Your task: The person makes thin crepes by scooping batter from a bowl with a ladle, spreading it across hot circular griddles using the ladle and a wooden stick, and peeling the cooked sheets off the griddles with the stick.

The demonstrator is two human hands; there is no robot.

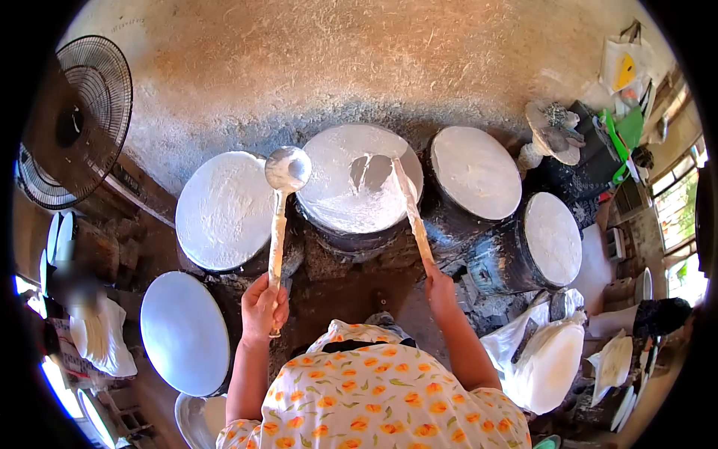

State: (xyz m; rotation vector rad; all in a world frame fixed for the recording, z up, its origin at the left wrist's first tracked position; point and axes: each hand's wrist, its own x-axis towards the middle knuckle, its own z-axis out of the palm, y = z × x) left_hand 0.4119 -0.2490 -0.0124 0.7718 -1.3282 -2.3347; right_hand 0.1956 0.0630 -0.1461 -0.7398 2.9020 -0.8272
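My left hand point(264, 307) is closed around the wooden handle of a ladle point(288, 170), whose metal bowl is raised between two white-topped drums. My right hand point(440, 290) grips a long wooden stick point(410, 202) coated in white near its tip. The stick's tip is over the middle drum's white surface point(351, 206), beside a bare greyish patch. Left of the ladle is another drum with a rough white top point(224, 213).
Two more white-topped drums point(476, 172) point(553, 239) stand to the right. A smooth round disc point(185, 333) lies lower left. A large fan point(75, 123) is at upper left. White bundles point(550, 363) sit at lower right, and a plastered wall point(321, 60) rises behind.
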